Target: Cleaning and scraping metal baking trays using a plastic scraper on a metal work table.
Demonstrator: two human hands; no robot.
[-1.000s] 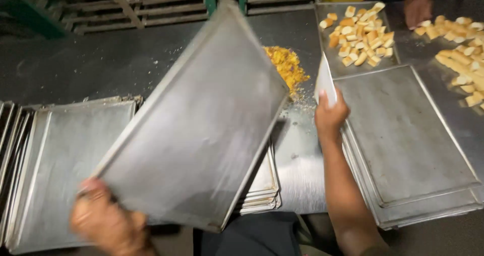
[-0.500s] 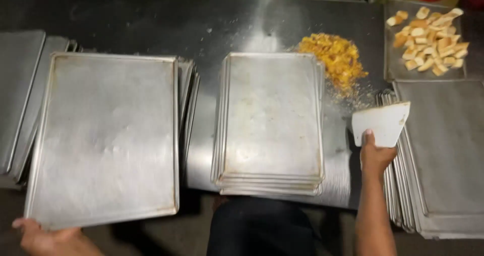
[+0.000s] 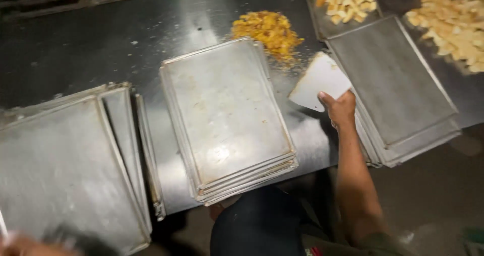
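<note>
Scraper (image 3: pixel 319 82), white and flat, is pinched in the right hand (image 3: pixel 341 109), its blade angled up-left toward the crumb pile (image 3: pixel 267 31) beyond the middle tray stack (image 3: pixel 227 120); left hand's (image 3: pixel 20 246) grip is blurred, cannot tell.

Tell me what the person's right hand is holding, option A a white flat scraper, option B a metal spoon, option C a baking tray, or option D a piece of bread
A: the right hand grips a white flat scraper by its lower edge, held over the steel table between the middle stack of trays and the right stack of trays.
</note>
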